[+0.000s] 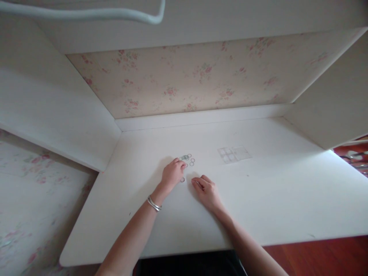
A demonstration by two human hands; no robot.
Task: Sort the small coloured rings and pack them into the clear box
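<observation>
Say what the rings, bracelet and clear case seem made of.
Rings: perhaps metal, looking thin and dull grey, but too small to settle. Bracelet: likely polished metal, silvery with highlights. Case: probably smooth plastic, see-through to the white table.

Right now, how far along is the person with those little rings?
Looks done: the clear case lies open, and at least one ring lies apart from the cluster. In hand: the left hand is at the cluster's near edge; the right hand is curled nearby. What either holds is unclear. Apparently left: several rings lie loose on the white table, outside the case.
</observation>
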